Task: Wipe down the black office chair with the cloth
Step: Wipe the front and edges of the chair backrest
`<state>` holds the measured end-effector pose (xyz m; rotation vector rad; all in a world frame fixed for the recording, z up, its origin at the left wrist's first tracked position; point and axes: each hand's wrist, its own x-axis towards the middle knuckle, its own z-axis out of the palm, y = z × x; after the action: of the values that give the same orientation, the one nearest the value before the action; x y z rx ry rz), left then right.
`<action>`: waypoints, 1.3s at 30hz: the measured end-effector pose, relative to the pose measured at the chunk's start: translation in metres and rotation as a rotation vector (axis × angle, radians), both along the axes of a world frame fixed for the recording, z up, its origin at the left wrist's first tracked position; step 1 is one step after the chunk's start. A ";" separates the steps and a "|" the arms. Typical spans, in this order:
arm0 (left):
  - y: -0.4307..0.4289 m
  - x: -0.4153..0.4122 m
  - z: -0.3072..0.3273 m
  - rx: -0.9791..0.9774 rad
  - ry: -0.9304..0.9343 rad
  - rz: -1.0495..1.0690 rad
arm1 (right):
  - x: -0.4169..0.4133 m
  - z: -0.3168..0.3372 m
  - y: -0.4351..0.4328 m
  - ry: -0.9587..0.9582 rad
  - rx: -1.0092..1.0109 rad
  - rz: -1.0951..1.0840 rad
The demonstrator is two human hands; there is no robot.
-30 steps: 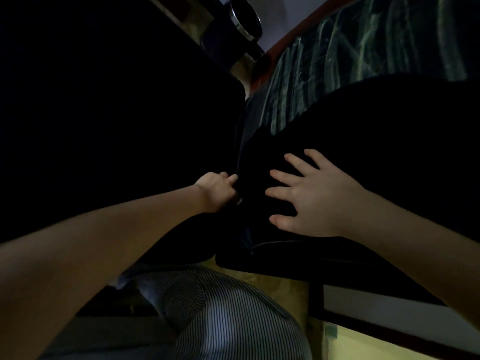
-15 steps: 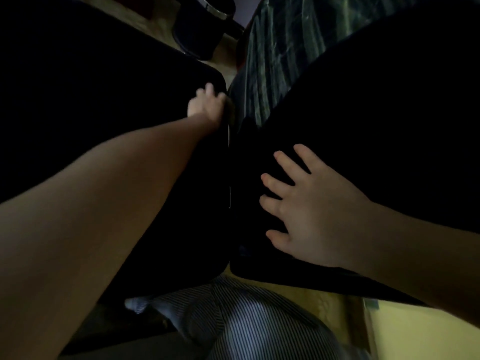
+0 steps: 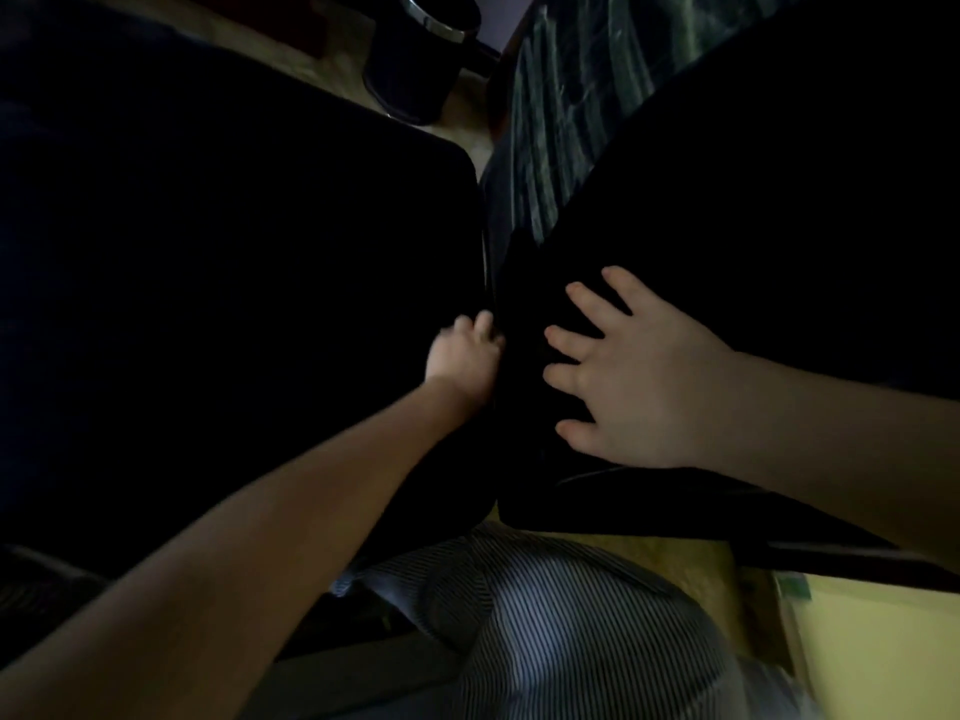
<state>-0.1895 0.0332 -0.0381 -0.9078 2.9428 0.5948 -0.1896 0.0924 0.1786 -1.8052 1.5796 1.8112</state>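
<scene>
Right hand (image 3: 641, 379) spread wide, flat on the black padded office chair (image 3: 779, 226), left hand (image 3: 465, 356) blurred at its edge beside another black panel (image 3: 234, 278), its grip impossible to tell

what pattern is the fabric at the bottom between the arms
Fine dark-and-light stripes on the fabric, head view.

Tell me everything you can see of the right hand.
The right hand is bare and open, palm down, with straight, spread fingers pointing up and left in the picture. It lies flat on the black chair surface, thumb lowest in the view. Its bare forearm enters from the right edge. No cloth shows under or around it. The left hand sits close beside it without touching.
</scene>
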 end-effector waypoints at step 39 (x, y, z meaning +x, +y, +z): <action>0.175 0.036 0.019 1.249 1.008 0.624 | -0.003 -0.002 -0.007 0.041 0.042 -0.030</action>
<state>-0.1539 0.2086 -0.0193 -1.4289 1.6971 3.0443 -0.1930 0.0855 0.1765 -1.7275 1.5619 1.8654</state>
